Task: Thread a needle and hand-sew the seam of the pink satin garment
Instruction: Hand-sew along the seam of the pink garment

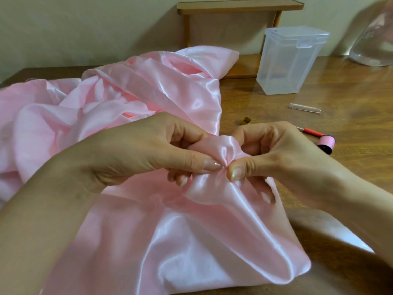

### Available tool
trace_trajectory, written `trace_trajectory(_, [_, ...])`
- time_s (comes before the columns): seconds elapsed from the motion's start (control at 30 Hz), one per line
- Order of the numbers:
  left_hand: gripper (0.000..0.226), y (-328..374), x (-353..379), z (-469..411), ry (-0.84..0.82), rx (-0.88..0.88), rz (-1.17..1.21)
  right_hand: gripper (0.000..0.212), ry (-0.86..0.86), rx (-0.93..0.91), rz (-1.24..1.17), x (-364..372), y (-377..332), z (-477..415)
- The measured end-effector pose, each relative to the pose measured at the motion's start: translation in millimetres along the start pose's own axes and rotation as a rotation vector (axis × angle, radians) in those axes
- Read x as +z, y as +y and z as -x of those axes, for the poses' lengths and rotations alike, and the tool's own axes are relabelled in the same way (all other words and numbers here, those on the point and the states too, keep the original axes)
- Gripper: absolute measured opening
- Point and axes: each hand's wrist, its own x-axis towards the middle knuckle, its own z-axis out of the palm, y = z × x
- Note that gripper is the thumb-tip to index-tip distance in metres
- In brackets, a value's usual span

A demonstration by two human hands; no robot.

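Note:
A pink satin garment (148,241) lies crumpled across the wooden table (350,99) from the far left to the near middle. My left hand (148,150) and my right hand (282,154) meet at the middle and pinch a raised fold of the satin between thumbs and curled fingers. The two thumb tips nearly touch at the gathered point. No needle or thread shows between the fingers. A spool of pink thread (326,143) lies just right of my right hand.
A clear lidded plastic box (291,60) stands at the back right. Near it lie a clear needle tube (304,108), a small brass thimble (246,120) and a red-handled tool (311,131). A wooden shelf (240,9) stands against the wall, and clear plastic (376,39) sits far right.

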Motion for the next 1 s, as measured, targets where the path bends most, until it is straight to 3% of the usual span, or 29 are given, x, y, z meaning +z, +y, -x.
trace_trajectory(0.13, [0.002,1,1,0,0.015,-0.003,0.003,0.02,-0.1,0.027,-0.036,-4,3,-1])
trace_trajectory(0.3, [0.013,1,-3,2,0.014,-0.014,-0.031,0.018,-0.169,0.071,-0.072,-7,0,0])
trace_trajectory(0.43, [0.063,-1,-6,4,0.056,-0.053,-0.08,0.017,-0.122,0.091,-0.127,-9,11,-2])
trace_trajectory(0.5, [0.073,-2,-6,5,0.067,-0.057,-0.092,0.025,-0.118,0.115,-0.164,-10,15,-3])
trace_trajectory(0.9, [0.071,-3,-9,5,0.037,-0.074,-0.114,0.027,-0.081,0.197,-0.249,-15,18,-5])
trace_trajectory(1.0, [0.059,-4,-10,6,0.032,-0.09,-0.129,0.024,-0.079,0.197,-0.244,-15,19,-5])
